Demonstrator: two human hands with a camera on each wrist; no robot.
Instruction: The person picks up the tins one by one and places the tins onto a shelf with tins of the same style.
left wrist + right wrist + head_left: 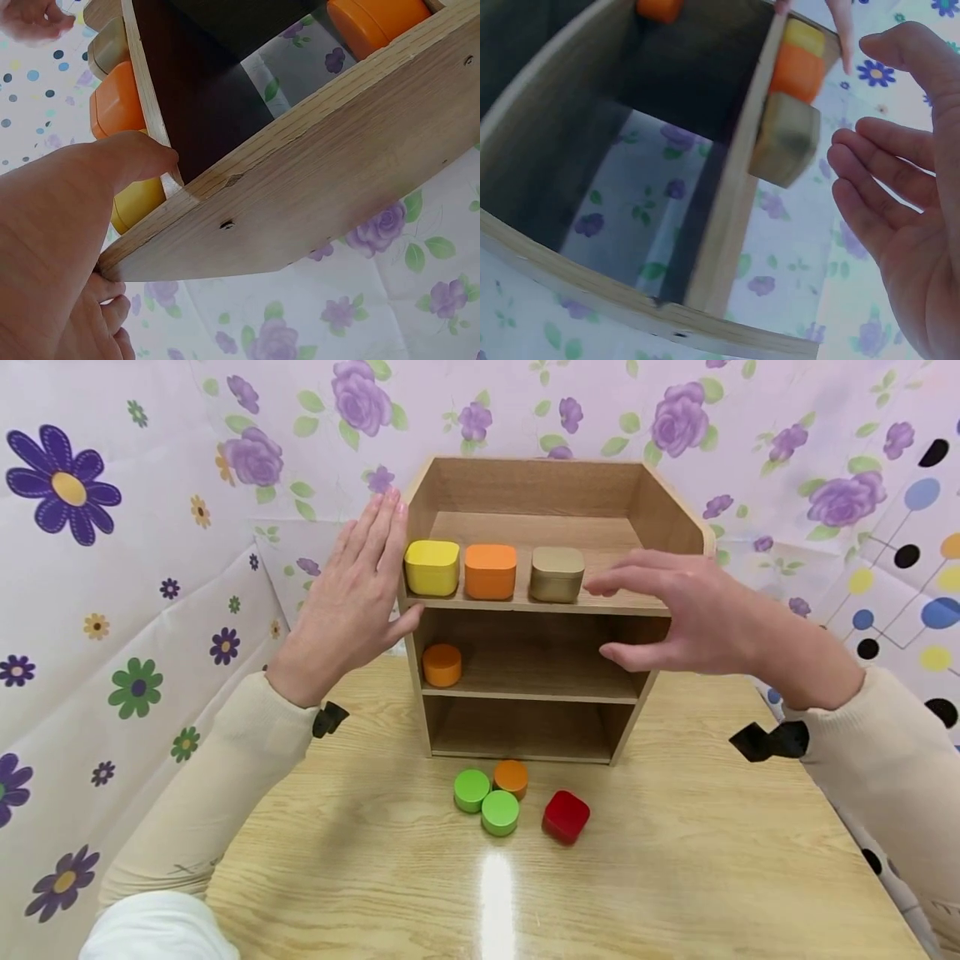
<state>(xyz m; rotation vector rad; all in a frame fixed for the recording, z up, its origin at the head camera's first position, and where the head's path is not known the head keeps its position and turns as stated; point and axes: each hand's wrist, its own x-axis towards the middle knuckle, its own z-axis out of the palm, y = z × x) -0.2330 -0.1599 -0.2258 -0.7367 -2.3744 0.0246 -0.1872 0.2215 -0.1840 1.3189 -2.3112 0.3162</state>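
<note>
A small wooden shelf unit [525,685] stands on the table. My left hand [356,585] holds its left side, fingers straight along the outer panel and thumb over the front edge of the top board, as the left wrist view shows. On that board sit a yellow rounded box [432,568], an orange rounded box [491,572] and a gold-brown rounded box [557,575] in a row. Just right of the gold-brown box is my right hand [697,610], thumb and fingers apart with nothing between them. In the right wrist view a gap shows between fingers and box [787,139].
An orange round box [442,665] is at the left on the middle shelf. In front of the unit lie two green round boxes [472,790], an orange round box [511,778] and a red square box [566,817]. Flowered cloth [480,410] hangs behind.
</note>
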